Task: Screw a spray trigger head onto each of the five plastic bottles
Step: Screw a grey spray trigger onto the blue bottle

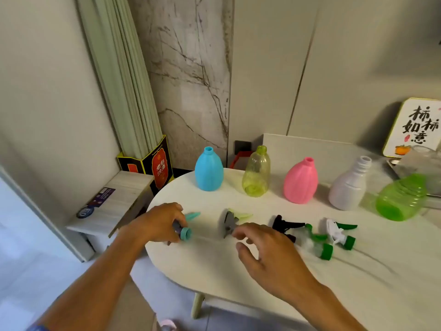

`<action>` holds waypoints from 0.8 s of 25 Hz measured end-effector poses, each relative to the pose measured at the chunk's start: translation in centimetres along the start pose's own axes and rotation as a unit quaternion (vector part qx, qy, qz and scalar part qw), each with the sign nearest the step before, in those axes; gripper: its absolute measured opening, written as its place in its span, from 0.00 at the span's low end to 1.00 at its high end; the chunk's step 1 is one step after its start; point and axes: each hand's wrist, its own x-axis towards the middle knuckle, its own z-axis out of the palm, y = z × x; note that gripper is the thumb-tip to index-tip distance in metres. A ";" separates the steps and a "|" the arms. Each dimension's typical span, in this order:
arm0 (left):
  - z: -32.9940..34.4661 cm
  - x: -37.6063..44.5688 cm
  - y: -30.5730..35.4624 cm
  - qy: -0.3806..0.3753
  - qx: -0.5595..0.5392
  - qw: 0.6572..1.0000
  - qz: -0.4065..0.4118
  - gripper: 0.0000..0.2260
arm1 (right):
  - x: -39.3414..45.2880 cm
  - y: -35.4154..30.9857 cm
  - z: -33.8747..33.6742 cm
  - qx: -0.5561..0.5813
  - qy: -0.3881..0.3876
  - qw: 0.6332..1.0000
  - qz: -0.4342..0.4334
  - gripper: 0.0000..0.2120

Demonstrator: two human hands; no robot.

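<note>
From the head view, five uncapped bottles line the table's (214, 278) far side from 11 to 2 o'clock, blue bottle (209, 172) leftmost. At 9 o'clock the left hand (160, 220) has its fingers clamped on the teal trigger head (185, 231); the right hand (267, 249), fingers apart, hovers beside the grey head (229, 222). The first head seems to be in hand, and next it likely needs lifting and threading onto the blue bottle's neck.

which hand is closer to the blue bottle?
Left. The left hand grips the teal spray head just below the blue bottle; the right hand sits farther right, nearer the camera.
</note>
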 end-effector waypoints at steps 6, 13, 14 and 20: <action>0.6 -1.3 3.8 0.158 -0.064 0.985 0.010 0.14 | 4.8 -2.0 2.3 -0.100 -0.016 0.991 -0.092 0.21; 1.2 -1.7 6.5 0.321 -0.003 0.947 0.012 0.19 | 6.4 -1.4 4.4 -0.194 0.008 0.980 -0.038 0.17; 1.1 -1.9 7.0 0.346 -0.011 0.938 0.024 0.19 | 6.5 -1.3 4.4 -0.196 0.022 0.980 -0.037 0.16; 0.0 -2.8 8.4 0.432 -0.174 0.871 0.155 0.25 | 6.6 -0.4 2.2 -0.131 0.093 0.985 -0.066 0.12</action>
